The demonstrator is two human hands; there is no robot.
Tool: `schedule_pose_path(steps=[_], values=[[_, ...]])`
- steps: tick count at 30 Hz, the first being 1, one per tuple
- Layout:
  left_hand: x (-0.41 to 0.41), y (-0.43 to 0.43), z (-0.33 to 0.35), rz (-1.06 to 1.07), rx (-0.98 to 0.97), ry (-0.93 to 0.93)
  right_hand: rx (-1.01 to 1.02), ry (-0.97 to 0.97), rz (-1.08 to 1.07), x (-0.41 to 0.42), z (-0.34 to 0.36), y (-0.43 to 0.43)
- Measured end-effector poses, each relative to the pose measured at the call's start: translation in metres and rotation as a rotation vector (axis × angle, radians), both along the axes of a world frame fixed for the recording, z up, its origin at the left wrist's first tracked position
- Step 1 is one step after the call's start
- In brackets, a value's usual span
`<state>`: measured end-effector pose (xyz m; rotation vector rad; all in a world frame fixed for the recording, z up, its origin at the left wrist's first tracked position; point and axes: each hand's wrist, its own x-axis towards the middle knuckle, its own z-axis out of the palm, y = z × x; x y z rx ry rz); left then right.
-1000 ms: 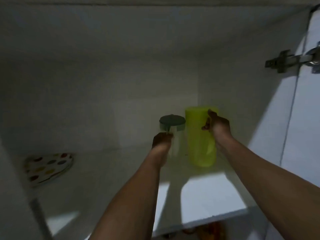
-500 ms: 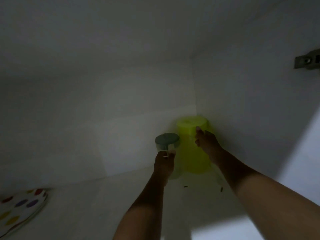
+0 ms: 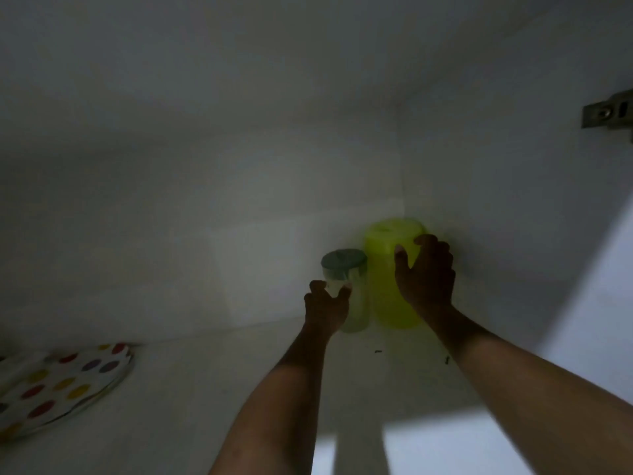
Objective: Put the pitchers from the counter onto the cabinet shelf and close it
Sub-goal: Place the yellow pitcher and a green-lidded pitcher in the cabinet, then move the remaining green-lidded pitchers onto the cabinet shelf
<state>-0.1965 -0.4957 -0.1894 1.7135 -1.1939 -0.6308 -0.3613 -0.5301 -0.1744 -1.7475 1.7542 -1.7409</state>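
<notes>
Yellow-green pitcher (image 3: 390,289): translucent plastic, upright on the cabinet shelf (image 3: 212,389), deep in the back right corner, at about 1 o'clock from the centre of the view.
Clear pitcher (image 3: 354,299): smaller, with a dark grey-green lid (image 3: 343,259); upright just beside the yellow-green one, at its 9 o'clock; whether the two touch cannot be told in the dim light.
Right hand (image 3: 426,279): fingers spread and loose, palm against the right side of the yellow-green pitcher, fingertips near its top rim; no closed grasp shows.
Left hand (image 3: 325,305): fingers curled around the clear pitcher just below its lid, thumb and fingers on either side of it.
Shelf: white, dim; a few small dark specks lie in front of the pitchers at 6 o'clock.
Spotted plate (image 3: 58,389): white with coloured dots, at 8 o'clock, well apart from the pitchers.
Hinge (image 3: 608,111): metal, on the right wall at 2 o'clock.
</notes>
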Motion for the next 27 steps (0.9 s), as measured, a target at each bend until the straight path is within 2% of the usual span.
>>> schedule_pose_path(steps=[4, 7, 10, 13, 18, 21, 27], values=[[0.025, 0.047, 0.017, 0.021, -0.038, -0.033, -0.097, 0.172, 0.136, 0.024, 0.007, 0.039], [0.048, 0.099, 0.029, 0.025, -0.017, -0.055, -0.044, 0.190, 0.356, 0.056, 0.018, 0.079], [0.076, 0.162, 0.035, 0.041, 0.008, -0.060, 0.068, 0.227, 0.455, 0.095, 0.026, 0.128], [0.113, 0.239, 0.034, 0.055, 0.008, -0.042, 0.084, 0.262, 0.529, 0.138, 0.025, 0.190], [0.187, 0.408, 0.028, 0.103, 0.073, -0.017, -0.015, 0.218, 0.663, 0.234, 0.025, 0.330], [0.240, 0.515, 0.027, 0.209, 0.128, -0.010, -0.020, 0.227, 0.814, 0.297, 0.024, 0.416], [0.347, 0.748, 0.031, 0.644, 0.161, -0.031, 0.004, 0.300, 1.235, 0.435, 0.007, 0.607]])
